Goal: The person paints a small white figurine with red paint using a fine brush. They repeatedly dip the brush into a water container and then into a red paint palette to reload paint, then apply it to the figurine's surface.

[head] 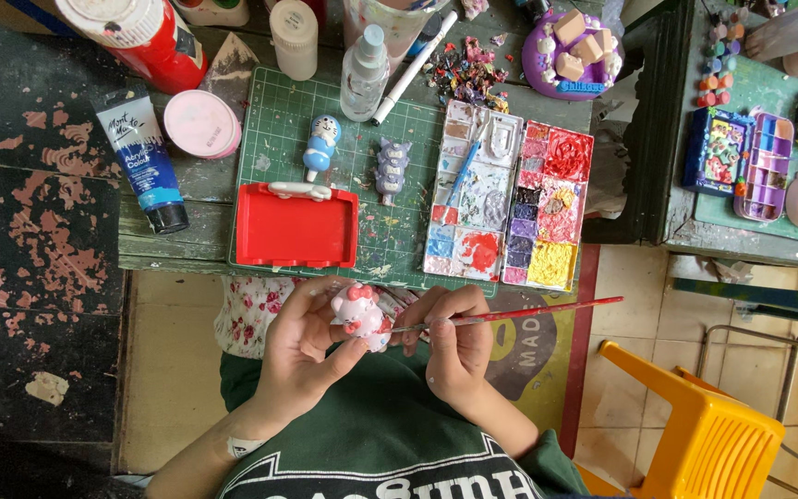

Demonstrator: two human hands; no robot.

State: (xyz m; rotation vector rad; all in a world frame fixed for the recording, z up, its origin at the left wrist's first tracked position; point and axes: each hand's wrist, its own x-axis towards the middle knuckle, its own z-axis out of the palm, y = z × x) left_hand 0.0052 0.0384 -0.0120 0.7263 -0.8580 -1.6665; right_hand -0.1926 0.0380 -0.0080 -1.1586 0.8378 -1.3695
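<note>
Resting in the person's lap area, just below the edge of the worktable (168,242), a small pink-and-white cat figurine (360,315) shows a rounded head with a pink bow and glossy, partly painted patches. It sits between the two hands, over a dark green shirt (371,434).

The left hand (299,344) is closed around the figurine from the left side, thumb pressed under it and fingers curled behind, so the piece is gripped and tilted toward the other hand. The right hand (454,344) is closed on a thin red-handled paintbrush (519,313), pinching it near the bristle end; the brush tip touches the figurine's right side while the handle runs out to the right, nearly level.

Both forearms come up from the bottom of the view and angle inward, wrists bent so the hands meet in the middle. A small white patch shows on the left wrist.

On the green cutting mat (279,120) above the hands lie a red shallow tray (296,227), a blue cat figure (321,143), a purple figure (392,168) and a paint palette (508,205) with many mixed colours. A blue paint tube (145,157) lies on the table to the left, and a yellow plastic chair (708,434) stands on the floor to the right.
</note>
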